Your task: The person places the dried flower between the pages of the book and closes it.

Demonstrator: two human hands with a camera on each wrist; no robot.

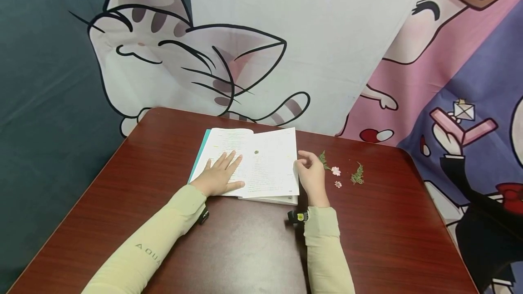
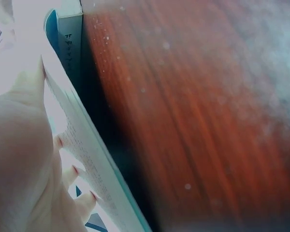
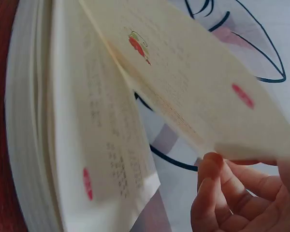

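An open book [image 1: 229, 142] with a teal cover edge lies on the table. My left hand [image 1: 217, 177] rests with spread, straight fingers on the left-hand page; in the left wrist view the palm and fingers lie over the bent pages. At the book's right edge, my right hand [image 1: 312, 177] pinches the outer edge of a raised page [image 1: 278, 158]. The right wrist view shows that page [image 3: 193, 82] lifted away from the pages below, its edge between thumb and fingers. Printed text, a small red-and-green picture and pink marks are on it.
Right of the book lie a pink flower [image 1: 336, 171], a smaller flower [image 1: 337, 184], a green sprig [image 1: 357, 174] and another sprig [image 1: 323, 159] close to my right hand. The dark red table [image 1: 384, 230] reaches back to a cartoon-printed cloth [image 1: 327, 44].
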